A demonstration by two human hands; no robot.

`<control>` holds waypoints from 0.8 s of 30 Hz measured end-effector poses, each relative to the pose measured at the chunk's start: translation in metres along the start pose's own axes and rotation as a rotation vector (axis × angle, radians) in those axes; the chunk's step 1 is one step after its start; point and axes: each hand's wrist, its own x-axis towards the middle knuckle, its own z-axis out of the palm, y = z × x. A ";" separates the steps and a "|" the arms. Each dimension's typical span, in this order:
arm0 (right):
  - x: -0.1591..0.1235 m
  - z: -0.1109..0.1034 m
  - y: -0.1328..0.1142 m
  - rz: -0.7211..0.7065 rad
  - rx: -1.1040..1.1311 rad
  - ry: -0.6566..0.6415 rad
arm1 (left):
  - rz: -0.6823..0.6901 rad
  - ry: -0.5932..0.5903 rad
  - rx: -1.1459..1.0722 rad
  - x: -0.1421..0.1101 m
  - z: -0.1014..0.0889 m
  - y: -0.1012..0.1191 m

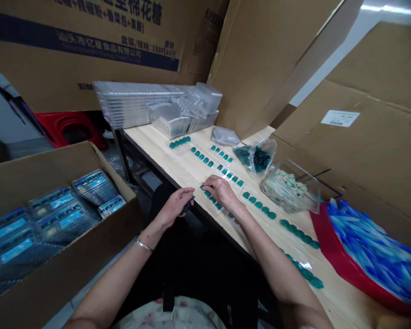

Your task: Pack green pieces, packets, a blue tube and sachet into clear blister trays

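Teal gem-shaped pieces [259, 204] lie in short rows along a pale wooden table [160, 151]. The person's left hand [174, 205], at the table's edge, curls around a few more. The right hand [221, 193] has its fingers narrowed at one row's end; whether they grip a piece, I cannot tell. Beyond sits a clear plastic bag [270, 147] of darker pieces.
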 end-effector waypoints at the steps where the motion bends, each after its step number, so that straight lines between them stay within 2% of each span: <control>1: 0.001 0.001 0.001 0.010 0.006 -0.001 | 0.003 -0.004 -0.052 0.000 0.000 0.001; 5: 0.002 0.000 -0.002 0.045 0.075 0.013 | 0.067 -0.006 -0.221 0.000 0.001 0.006; 9: -0.002 -0.006 -0.024 0.064 0.238 0.132 | 0.120 0.007 -0.170 0.000 0.006 0.013; 12: -0.005 -0.006 -0.044 0.086 0.437 0.124 | 0.151 -0.008 -0.135 0.001 0.012 0.018; 15: -0.004 -0.003 -0.053 0.185 0.614 0.135 | 0.184 -0.037 -0.166 0.001 0.018 0.021; 20: -0.002 -0.004 -0.051 0.437 0.945 0.276 | 0.235 -0.031 -0.179 0.001 0.020 0.022; 24: -0.007 -0.003 -0.056 0.448 1.105 0.275 | 0.331 0.059 -0.002 0.004 0.022 0.019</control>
